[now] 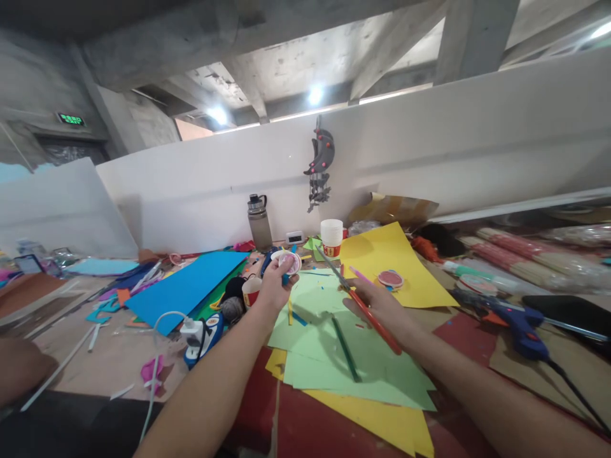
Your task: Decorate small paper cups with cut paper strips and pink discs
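Left fingers (281, 267) pinched shut on small round pinkish-white disc (293, 263), seemingly leaving its rim exposed; right fingers (366, 291) curled round red-handled metal scissors (375, 322), blades pointing away, likely for control. Flat light-green paper sheets (315, 362) spread beneath both.
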A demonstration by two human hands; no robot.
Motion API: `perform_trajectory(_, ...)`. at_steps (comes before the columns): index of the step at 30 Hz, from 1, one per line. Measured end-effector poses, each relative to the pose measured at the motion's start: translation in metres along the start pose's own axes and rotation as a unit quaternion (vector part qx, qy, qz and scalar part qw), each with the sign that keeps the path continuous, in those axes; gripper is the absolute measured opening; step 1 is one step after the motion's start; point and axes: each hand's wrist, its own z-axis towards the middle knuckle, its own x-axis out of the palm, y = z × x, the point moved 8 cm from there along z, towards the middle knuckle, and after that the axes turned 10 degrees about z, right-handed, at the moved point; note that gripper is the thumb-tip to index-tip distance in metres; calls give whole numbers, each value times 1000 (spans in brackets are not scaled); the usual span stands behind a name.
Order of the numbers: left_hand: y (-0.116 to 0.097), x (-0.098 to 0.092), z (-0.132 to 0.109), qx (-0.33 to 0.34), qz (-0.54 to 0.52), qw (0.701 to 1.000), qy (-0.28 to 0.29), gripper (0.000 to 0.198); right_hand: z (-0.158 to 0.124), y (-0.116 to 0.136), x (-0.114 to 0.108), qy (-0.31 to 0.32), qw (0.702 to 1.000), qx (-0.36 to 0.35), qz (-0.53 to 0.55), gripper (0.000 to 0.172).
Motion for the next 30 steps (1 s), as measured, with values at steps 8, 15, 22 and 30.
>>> perform_trajectory(8, 1, 4, 1, -4, -33, 999, 39, 32, -1, 1, -5, 5, 1000, 11, -22, 34)
perform_trajectory(15, 2, 4, 3, -6, -51, 998, 34, 31, -4, 4, 2, 37, 999, 27, 26, 30)
perform_trajectory(22, 0, 4, 1, -5, -42, 998, 37, 29, -12, 0, 12, 64, 991, 91, 73, 30)
perform_trajectory(30, -7, 4, -6, 21, 57, 998, 19, 38, -12, -5, 7, 19, 986, 110, 122, 30)
